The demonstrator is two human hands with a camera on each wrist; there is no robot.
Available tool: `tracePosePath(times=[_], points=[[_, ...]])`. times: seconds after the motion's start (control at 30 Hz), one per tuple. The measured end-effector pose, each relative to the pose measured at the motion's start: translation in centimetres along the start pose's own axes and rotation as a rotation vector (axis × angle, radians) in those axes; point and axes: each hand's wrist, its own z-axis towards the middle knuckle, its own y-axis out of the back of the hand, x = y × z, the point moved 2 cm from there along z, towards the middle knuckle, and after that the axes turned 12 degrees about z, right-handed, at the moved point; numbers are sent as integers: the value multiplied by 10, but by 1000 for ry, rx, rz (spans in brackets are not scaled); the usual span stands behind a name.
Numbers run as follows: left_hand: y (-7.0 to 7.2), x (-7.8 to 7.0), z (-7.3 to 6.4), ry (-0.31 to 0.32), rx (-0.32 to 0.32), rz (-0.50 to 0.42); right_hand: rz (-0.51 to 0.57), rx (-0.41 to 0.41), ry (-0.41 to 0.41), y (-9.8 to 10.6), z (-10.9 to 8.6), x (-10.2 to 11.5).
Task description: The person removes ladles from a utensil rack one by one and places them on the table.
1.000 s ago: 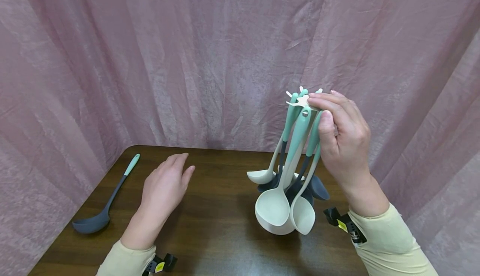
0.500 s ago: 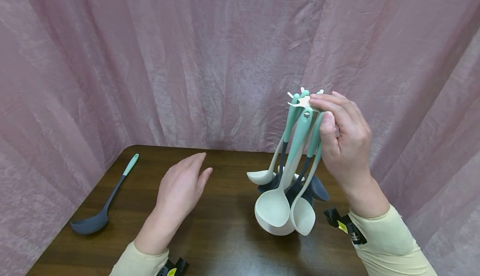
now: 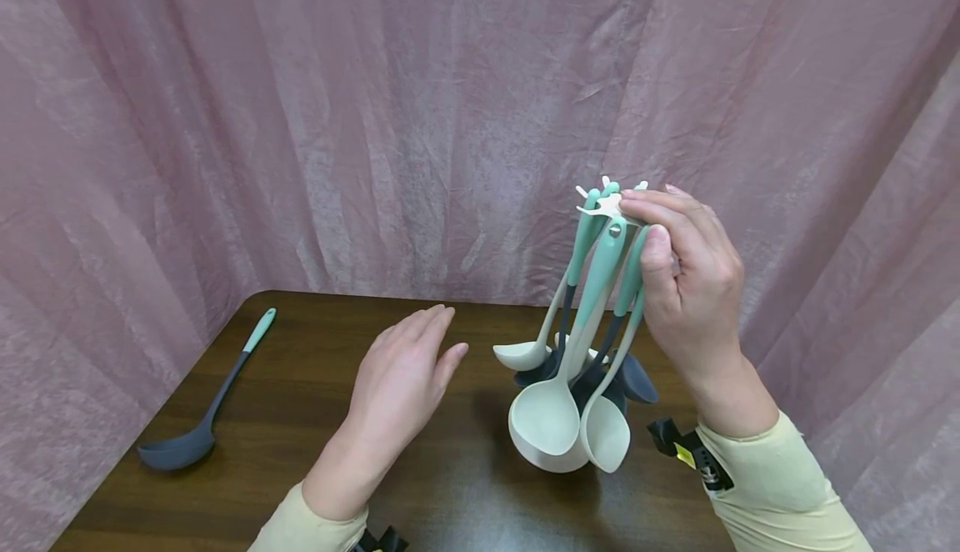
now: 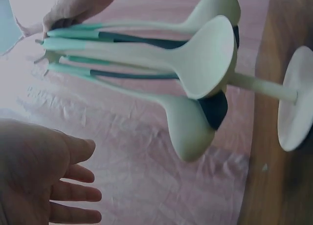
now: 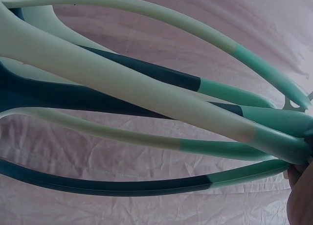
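Note:
A white utensil rack (image 3: 609,207) stands upright on the right of the table, hung with several spoons and ladles. Mint-tipped handles meet at its hooks; the heads are cream or dark grey. My right hand (image 3: 693,277) grips the rack's top, fingers over the hooks and thumb beside a mint handle. In front hang a cream ladle (image 3: 546,416) and a cream pointed spoon (image 3: 606,433). The left wrist view shows the rack's round base (image 4: 293,112). My left hand (image 3: 405,377) is empty over the middle of the table, fingers extended, left of the rack.
A dark grey ladle (image 3: 176,450) with a mint handle lies along the left side of the brown wooden table (image 3: 300,527). A pink curtain (image 3: 450,118) hangs behind the table and along its sides.
My left hand has moved to the right across the table, away from the lying ladle and closer to the rack. My right hand stays at the rack's top.

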Motion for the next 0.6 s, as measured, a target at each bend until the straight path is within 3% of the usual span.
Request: tracePosePath(times=[0.6], points=[[-3,-44,8,-30,-1,-101,6,-8,-4,2,1,1]])
